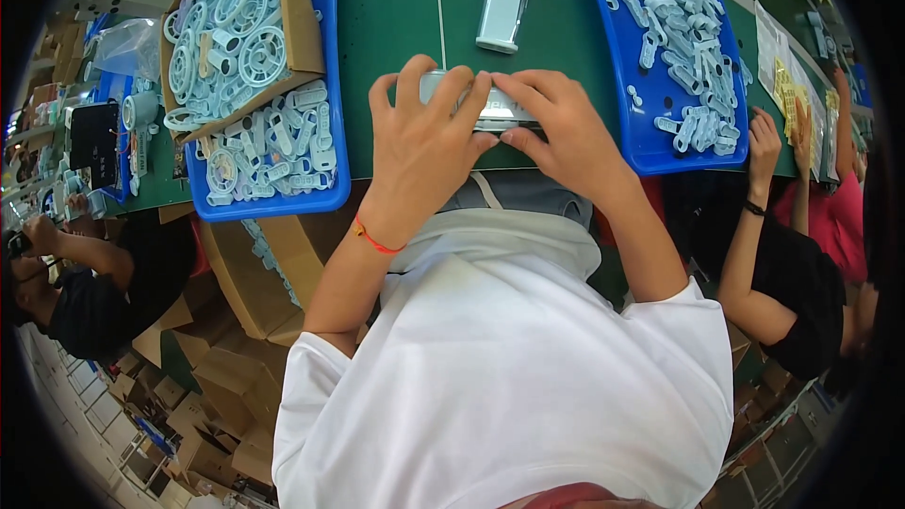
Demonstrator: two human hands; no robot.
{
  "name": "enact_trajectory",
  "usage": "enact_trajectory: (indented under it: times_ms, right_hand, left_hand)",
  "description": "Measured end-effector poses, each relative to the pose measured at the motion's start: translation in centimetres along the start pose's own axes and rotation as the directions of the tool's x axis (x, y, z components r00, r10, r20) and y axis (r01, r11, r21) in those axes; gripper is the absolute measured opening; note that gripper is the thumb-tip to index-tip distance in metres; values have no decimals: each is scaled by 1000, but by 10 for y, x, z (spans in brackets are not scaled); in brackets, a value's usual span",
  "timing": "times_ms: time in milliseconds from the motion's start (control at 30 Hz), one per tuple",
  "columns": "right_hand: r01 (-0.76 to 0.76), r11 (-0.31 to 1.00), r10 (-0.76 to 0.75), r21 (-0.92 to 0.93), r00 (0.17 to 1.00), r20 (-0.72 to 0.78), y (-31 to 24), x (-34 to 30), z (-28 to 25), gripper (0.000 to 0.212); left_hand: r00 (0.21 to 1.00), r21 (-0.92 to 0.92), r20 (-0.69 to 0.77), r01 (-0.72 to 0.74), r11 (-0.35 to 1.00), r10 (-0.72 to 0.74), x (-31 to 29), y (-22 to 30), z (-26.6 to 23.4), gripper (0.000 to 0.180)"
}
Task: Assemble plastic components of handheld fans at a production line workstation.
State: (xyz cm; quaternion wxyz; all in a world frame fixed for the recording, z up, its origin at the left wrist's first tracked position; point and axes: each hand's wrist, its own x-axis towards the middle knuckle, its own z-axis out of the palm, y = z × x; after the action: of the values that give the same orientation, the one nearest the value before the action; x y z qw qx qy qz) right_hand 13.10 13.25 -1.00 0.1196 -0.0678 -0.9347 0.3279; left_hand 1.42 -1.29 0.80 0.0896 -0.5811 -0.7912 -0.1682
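Note:
Both my hands meet over a pale blue-white plastic part (500, 111) with a glossy face, at the near edge of the green table. My left hand (429, 132) has its fingers bent over the part's left side, thumb at its near edge. From the other side my right hand (566, 127) pinches the part between thumb and forefinger. The fingers hide much of it, so its full shape cannot be made out. Beyond my hands lies a pale blue, long plastic housing (507, 5) with a wider end pointing away.
Left, a cardboard box (304, 9) of pale blue rings and strips sits over a blue tray (273, 212) of small clips. Another blue tray (650, 162) with similar clips stands right. Co-workers sit at both sides. Cardboard boxes (245, 386) fill the floor at lower left.

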Motion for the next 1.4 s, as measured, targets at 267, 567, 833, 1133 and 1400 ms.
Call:
enact_trajectory:
  times_ms: [267,567,833,1133,1400]
  right_hand:
    - [66,973,-121,-221,962,-243,1,-11,27,56]
    - [76,938,-151,-339,968,-201,-1,-16,33,64]
    - [80,908,-192,-411,953,-237,3,-4,29,59]
    - [39,974,11,225,976,-216,-37,27,-32,33]
    - [-393,737,220,-550,909,-355,96,54,-78,28]
  left_hand:
    - [992,-91,-35,-121,988,119,7,-13,11,50]
    - [993,-21,7,-118,993,118,4,-8,14,49]
    - [992,-52,-65,-111,992,107,8,-15,18,51]
    - [762,-979,183,197,-48,-621,33,13,0,56]
    - [609,-309,-91,735,603,-788,248,-190,27,52]
